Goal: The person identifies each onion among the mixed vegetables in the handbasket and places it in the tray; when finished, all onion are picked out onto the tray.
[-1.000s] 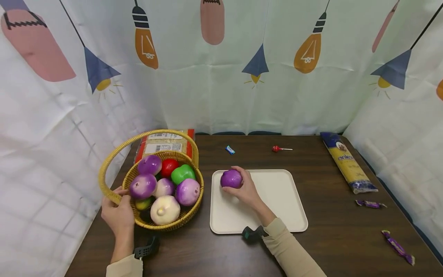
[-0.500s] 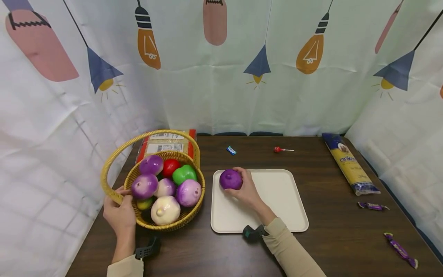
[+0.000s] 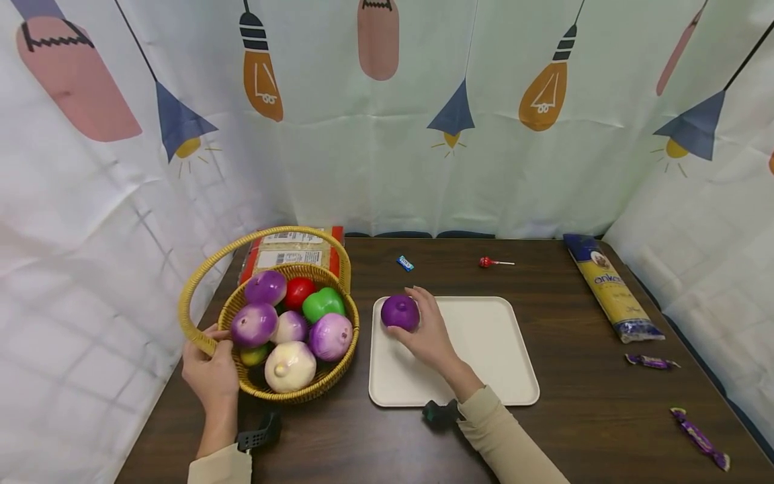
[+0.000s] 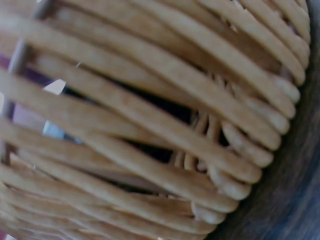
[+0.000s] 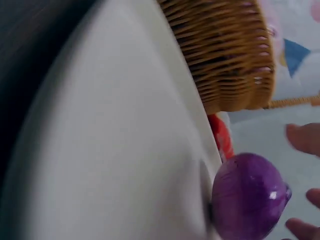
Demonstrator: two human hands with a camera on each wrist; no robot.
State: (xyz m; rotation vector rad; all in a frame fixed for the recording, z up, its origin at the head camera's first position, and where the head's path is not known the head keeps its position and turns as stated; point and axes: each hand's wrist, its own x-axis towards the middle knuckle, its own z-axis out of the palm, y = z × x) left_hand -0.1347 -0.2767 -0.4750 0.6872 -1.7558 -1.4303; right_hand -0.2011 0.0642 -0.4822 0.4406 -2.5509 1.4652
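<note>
A purple onion (image 3: 400, 313) sits on the left side of a white tray (image 3: 478, 356). My right hand (image 3: 431, 339) is just right of it. In the right wrist view the fingertips (image 5: 305, 139) are spread and stand apart from the onion (image 5: 249, 197). At the left, my left hand (image 3: 211, 376) grips the wicker basket (image 3: 329, 384) where the handle (image 3: 192, 290) meets the rim. Several purple onions (image 3: 254, 325), a white onion (image 3: 290, 367), a green pepper (image 3: 323, 304) and a red tomato-like piece (image 3: 299, 293) fill the basket. Only basket weave shows in the left wrist view.
Behind the basket lies a red-edged package (image 3: 290, 250). A blue-wrapped candy (image 3: 405, 263) and a red lollipop (image 3: 486, 261) are beyond the tray. To the right are a yellow-and-blue pasta bag (image 3: 611, 289) and two purple-wrapped candies (image 3: 652, 361).
My right fingers have opened away from the purple onion, which has shifted slightly left on the tray. The left hand keeps its hold on the basket.
</note>
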